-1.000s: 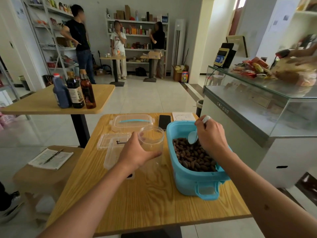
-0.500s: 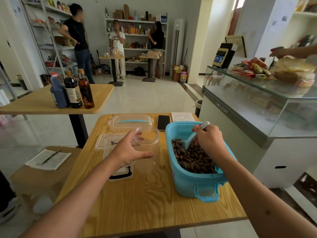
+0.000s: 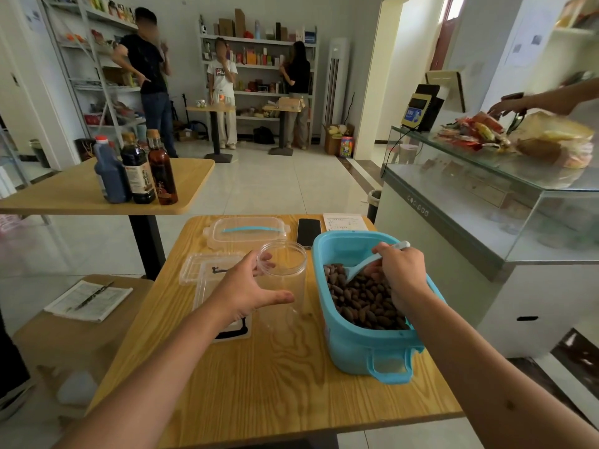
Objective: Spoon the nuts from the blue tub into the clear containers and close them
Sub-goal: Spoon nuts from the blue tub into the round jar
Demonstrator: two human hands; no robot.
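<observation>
Wooden table carries everything of the task. On its right part stands the blue tub, open, with brown nuts inside. Just left of the tub stands a clear jar, upright and without lid. Behind the jar lies a clear lid with a blue strip, and to the left of the jar lie flat clear containers with black marks; the marks cannot be read. A black phone and a printed paper lie at the far edge; the writing on the paper is too small to read.

The left hand holds the jar, thumb in front and fingers curved round its far side near the rim. The right hand is inside the tub, fingers curled round the handle of a pale blue scoop, whose bowl is down among the nuts.

On the next table stand three dark bottles; their labels are not legible.
</observation>
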